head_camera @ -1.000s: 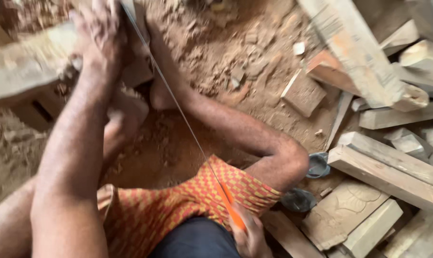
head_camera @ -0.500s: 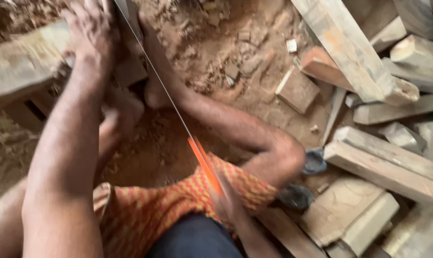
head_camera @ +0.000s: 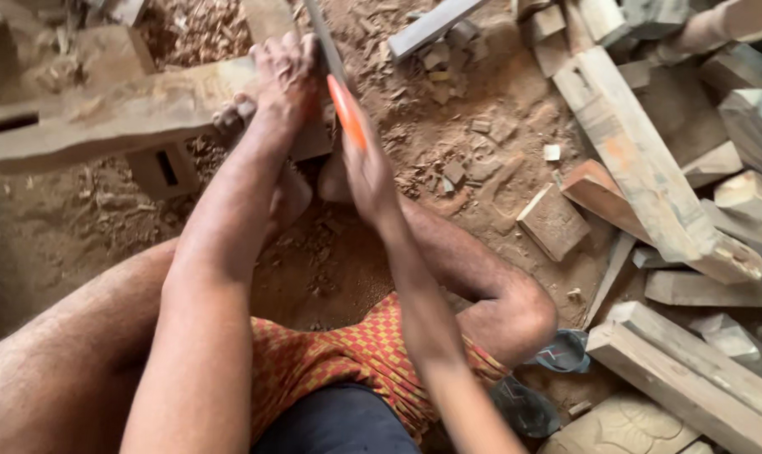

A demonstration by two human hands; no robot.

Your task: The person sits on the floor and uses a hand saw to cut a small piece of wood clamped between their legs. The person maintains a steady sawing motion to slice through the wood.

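1. Since the earlier frame the right hand (head_camera: 366, 172) w/ the saw's orange handle (head_camera: 346, 109) has gone from near the lap, by the checked cloth, up and far toward the beam; saw blade (head_camera: 324, 42) now shows only as a short stretch running off the far edge.
2. Right hand: closed around the orange handle, fingers wrapped, just right of the left hand.
3. Left hand (head_camera: 284, 76): fingers spread, palm pressed flat on the long wooden beam (head_camera: 120, 113), not curled round anything.
4. Beam lies across far left, on dirt floor (head_camera: 482, 160); has a slot cut at its left end. Blade sits right at the beam's right end, beside the left hand.
5. A bare foot (head_camera: 234, 113) rests against the beam just left of the left hand; toes visible, rest hidden by the forearm.
6. Left forearm blocks the view of the beam's near face; a small block w/ a rectangular hole (head_camera: 164, 168) sits under it.
7. Right side: pile of wood offcuts (head_camera: 667, 219), planks and short blocks, well apart from the hands.
8. Near: orange checked cloth (head_camera: 347, 353) over the lap, blue sandals (head_camera: 558, 353) by the right knee.
9. Chips and sawdust litter the floor around the beam.
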